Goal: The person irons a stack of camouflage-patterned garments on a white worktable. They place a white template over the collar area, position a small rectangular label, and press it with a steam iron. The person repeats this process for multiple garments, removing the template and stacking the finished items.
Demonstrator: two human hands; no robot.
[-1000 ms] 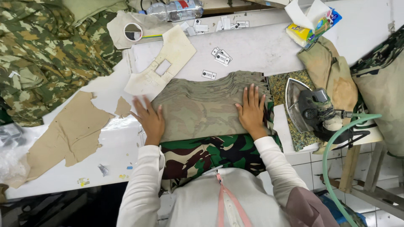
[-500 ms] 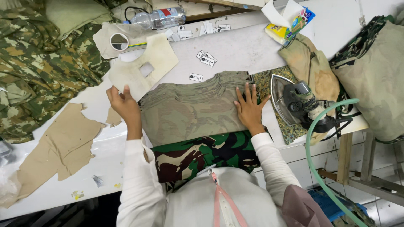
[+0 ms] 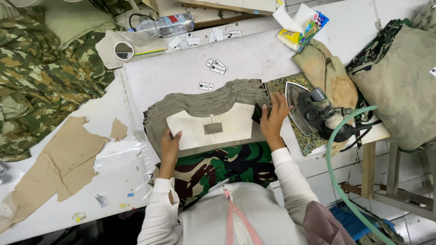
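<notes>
As both hands press flat, grip holding nothing — left hand [image 3: 169, 147], right hand [image 3: 272, 120] on template [image 3: 210, 129] — risk: right wrist near iron [image 3: 313, 113], burn; template may skew on fabric stack [image 3: 204, 102].

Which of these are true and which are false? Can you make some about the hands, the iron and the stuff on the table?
1. A pale template lies on the stack of olive fabric. True.
2. The right hand holds the iron. False: it rests on the stack's right edge, beside the iron.
3. The left hand touches the template's left end. True.
4. The water bottle stands upright. False: it lies on its side.
</notes>
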